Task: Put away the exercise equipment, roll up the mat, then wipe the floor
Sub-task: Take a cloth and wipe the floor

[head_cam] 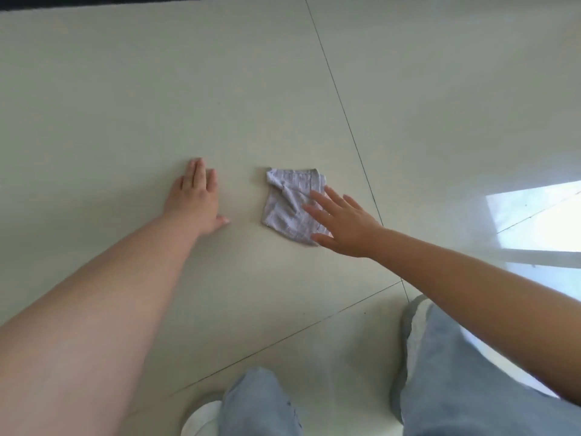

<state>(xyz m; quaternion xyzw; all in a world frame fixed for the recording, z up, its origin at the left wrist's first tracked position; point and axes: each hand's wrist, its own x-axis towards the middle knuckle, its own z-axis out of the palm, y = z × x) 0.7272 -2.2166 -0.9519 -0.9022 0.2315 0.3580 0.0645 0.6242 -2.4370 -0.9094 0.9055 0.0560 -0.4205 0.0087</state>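
The cloth (292, 205), a small pale folded rag w/ one corner rumpled, lay flat on the floor (125, 105), just left of a dark grout line (345, 121). My right hand (342, 226) was over its right edge, fingers (317, 199) straight and spread, tips reaching onto the fabric, thumb (320, 239) at the near corner; couldn't tell if the palm pressed down or only hovered. Nothing was pinched. R arm stretched out from the lower right, wrist about level w/ the hand.

My left hand (196, 199) was flat on the bare tile, apart from the cloth on its left side, fingers straight and close together, thumb out toward the cloth. L arm ran long from the lower left corner, looked braced.

Jeans (471, 388) and white shoes (201, 416) showed at bottom, window glare (534, 221) on the tiles at right
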